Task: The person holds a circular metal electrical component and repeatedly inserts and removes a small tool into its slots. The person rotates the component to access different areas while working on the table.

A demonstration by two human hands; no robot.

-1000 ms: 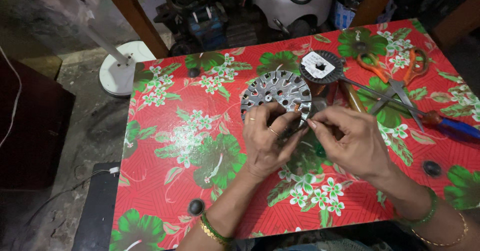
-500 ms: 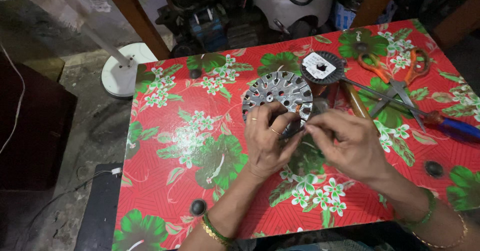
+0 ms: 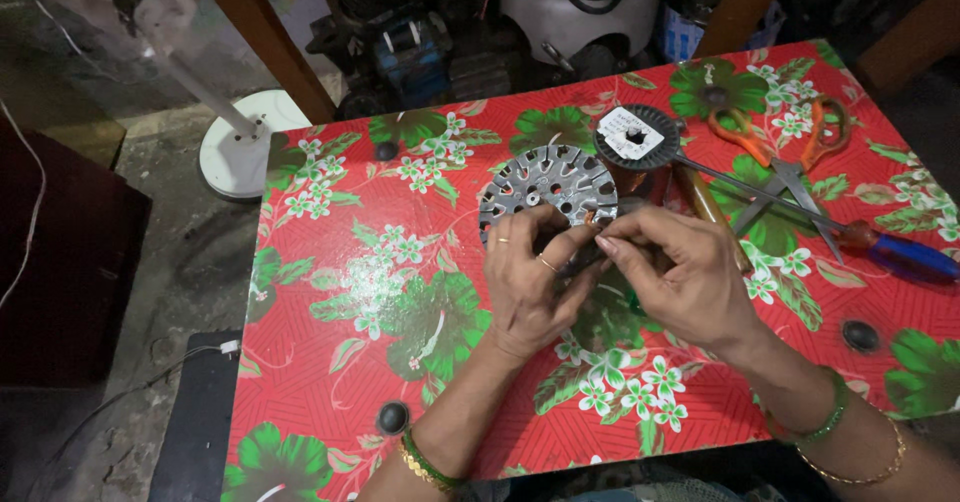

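At worktop centre, a round grey slotted metal motor core [image 3: 545, 190] lies flat on the red floral plastic-covered worktop [image 3: 330, 292], its near edge under both hands. Left hand [image 3: 530, 282] rests on the near-left rim, fingers [image 3: 515, 237] curled down on it, pinning it. Right hand [image 3: 685, 277] comes in from the right, thumb and forefinger pinched shut at the near-right rim; something thin, maybe wire, seems to be between them, too small to tell.

Step in hand, as a judgement: working something fine into or around the core's slots. Doing it well means keeping the left hand pressing the core flat so it does not spin or slide on the slick cover, keeping the pinch close to the slot so the strand stays taut, and feeding it in line with the slot, not across the sharp edges.

Just far-right of the core, touching or nearly so, stands a dark spool of copper-coloured wire with a white label on top [image 3: 637, 137]. Further right lie orange-handled scissors [image 3: 785, 152] and a blue-handled screwdriver [image 3: 870, 247], shaft pointing toward the spool.

Containers: no open one on the worktop. Beyond the far edge are dark machine parts; contents cannot be told. Off the left edge, on the floor, a white round fan base [image 3: 240, 147].
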